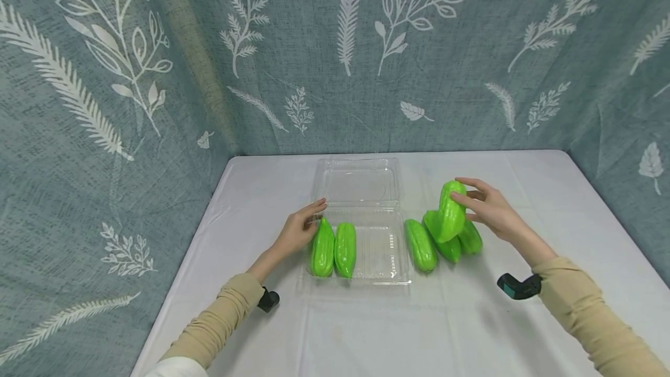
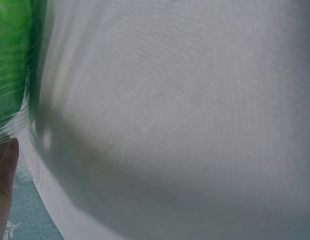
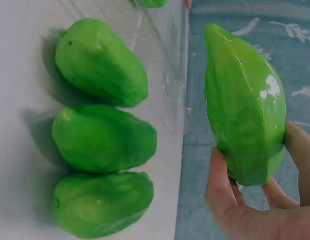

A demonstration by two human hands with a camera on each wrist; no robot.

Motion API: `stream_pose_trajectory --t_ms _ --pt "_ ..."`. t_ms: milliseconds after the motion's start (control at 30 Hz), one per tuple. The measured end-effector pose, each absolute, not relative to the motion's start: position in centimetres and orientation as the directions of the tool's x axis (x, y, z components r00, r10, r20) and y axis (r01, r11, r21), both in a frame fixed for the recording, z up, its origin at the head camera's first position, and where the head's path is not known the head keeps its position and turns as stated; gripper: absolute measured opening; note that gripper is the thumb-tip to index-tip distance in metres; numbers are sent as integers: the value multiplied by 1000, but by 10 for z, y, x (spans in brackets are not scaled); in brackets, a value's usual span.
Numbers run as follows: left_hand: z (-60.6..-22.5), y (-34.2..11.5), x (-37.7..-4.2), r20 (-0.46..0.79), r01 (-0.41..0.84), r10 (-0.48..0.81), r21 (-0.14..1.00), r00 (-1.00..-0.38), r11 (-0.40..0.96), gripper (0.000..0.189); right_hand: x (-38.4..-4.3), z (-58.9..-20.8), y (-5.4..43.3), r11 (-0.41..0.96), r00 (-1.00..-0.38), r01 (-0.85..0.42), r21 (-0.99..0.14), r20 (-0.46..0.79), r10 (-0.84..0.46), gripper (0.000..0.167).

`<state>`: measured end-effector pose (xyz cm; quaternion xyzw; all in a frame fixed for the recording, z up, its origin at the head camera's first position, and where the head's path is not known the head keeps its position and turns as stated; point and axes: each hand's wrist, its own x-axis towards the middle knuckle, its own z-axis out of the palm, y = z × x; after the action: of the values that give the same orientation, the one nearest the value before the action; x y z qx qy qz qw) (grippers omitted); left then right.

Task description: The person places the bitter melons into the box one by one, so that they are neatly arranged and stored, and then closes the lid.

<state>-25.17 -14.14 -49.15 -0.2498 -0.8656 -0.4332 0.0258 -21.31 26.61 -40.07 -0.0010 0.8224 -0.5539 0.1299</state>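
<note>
A clear plastic clamshell container (image 1: 374, 279) lies with its lid flipped back on the table. In its base, two green papayas (image 1: 323, 249) sit side by side at the left. My left hand (image 1: 299, 227) grips the container's left side near the hinge; its fingertips meet the ribbed wall in the left wrist view. My right hand (image 1: 489, 208) holds another green papaya (image 3: 245, 105) up by one end, fingers and thumb around it. Below it, three more papayas (image 3: 104, 137) rest in a row on the table, right of the container.
A white cloth covers the table (image 1: 366, 330). Blue-green curtains (image 1: 335, 92) with white leaf prints hang behind it and along both sides. The transparent lid (image 1: 357, 182) lies flat behind the container's base. Each wrist wears a small black camera (image 1: 519, 287).
</note>
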Motion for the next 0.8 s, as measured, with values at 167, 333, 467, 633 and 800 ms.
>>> stream_pose_trajectory --t_ms 167,333,467,633,800 --pt "-491 -141 -252 256 451 410 736 -875 504 47 -215 -400 257 370 -967 136 -919 -204 -152 72" --pt "-491 -141 -252 250 443 407 744 -879 499 47 -217 -399 247 372 -968 134 -919 -201 -149 71" --pt "-489 -140 -251 252 446 407 740 -878 503 47 -218 -399 241 368 -969 127 -921 -194 -151 70" --pt "-489 -140 -251 245 438 403 742 -882 507 47 -220 -401 233 343 -972 119 -932 -181 -153 69" --pt "-489 -140 -251 250 444 406 740 -879 506 47 -222 -403 225 310 -974 128 -942 -179 -142 70"
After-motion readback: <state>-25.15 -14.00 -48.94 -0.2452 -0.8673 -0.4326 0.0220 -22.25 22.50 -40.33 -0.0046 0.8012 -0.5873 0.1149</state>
